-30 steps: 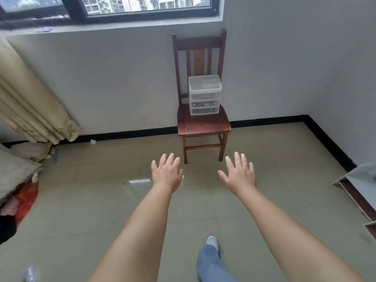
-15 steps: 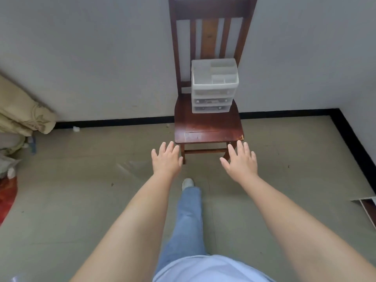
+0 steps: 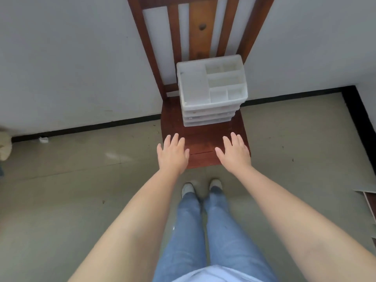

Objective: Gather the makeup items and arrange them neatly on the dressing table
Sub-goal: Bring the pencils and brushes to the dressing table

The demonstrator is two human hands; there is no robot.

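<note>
Both hands are stretched out mid-frame, left hand [image 3: 173, 154] and right hand [image 3: 234, 153], fingers straight and slightly spread, holding nothing, over the front edge of the wooden chair [image 3: 205, 143]. The white plastic organizer [image 3: 211, 88] sits at the back of the seat, upper center.

The top of the chair [image 3: 201, 139] back is cut off by the upper edge, beyond both grips. The front legs of the chair are hidden under its seat. What lies in the lower drawers of the white organizer [image 3: 211, 86], ahead of the grips, cannot be made out. The palm of the left hand [image 3: 173, 155] and of the right hand [image 3: 236, 154] is turned away. A pale cloth bundle [image 3: 5, 145], far left of the left grip, is clipped by the frame edge. Boards [image 3: 369, 202] far right of the right grip are likewise cut off.
</note>
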